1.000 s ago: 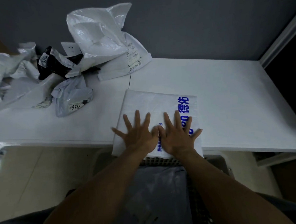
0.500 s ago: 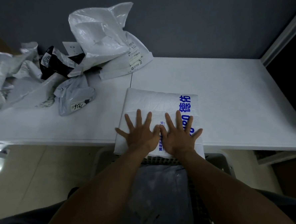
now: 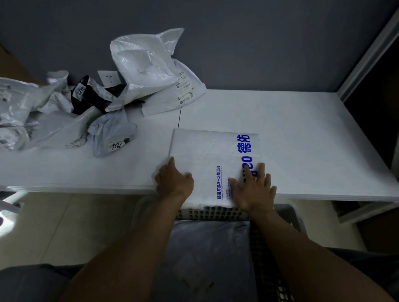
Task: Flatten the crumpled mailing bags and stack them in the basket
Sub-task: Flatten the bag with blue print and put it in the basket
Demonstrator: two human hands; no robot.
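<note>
A flattened white mailing bag (image 3: pixel 208 155) with blue print lies at the table's front edge, its near end hanging over the basket (image 3: pixel 291 217). At the bag's left edge my left hand (image 3: pixel 173 179) has its fingers curled around the edge and its thumb on top. My right hand (image 3: pixel 254 187) lies flat on the bag's right part, fingers spread over the blue letters. Inside the basket, a grey flattened bag (image 3: pixel 207 255) lies between my forearms. Several crumpled bags (image 3: pixel 113 130) are piled at the table's back left.
The white table (image 3: pixel 309 132) meets a grey wall behind. A large puffed white bag (image 3: pixel 146 67) leans on that wall, with a black bag (image 3: pixel 90 96) beside it. A dark opening with a metal frame (image 3: pixel 374 46) borders the right side.
Both hands lay flat side by side in the bag's middle. They have slid apart: the left to the bag's left edge, curling onto it, the right toward the right side.
</note>
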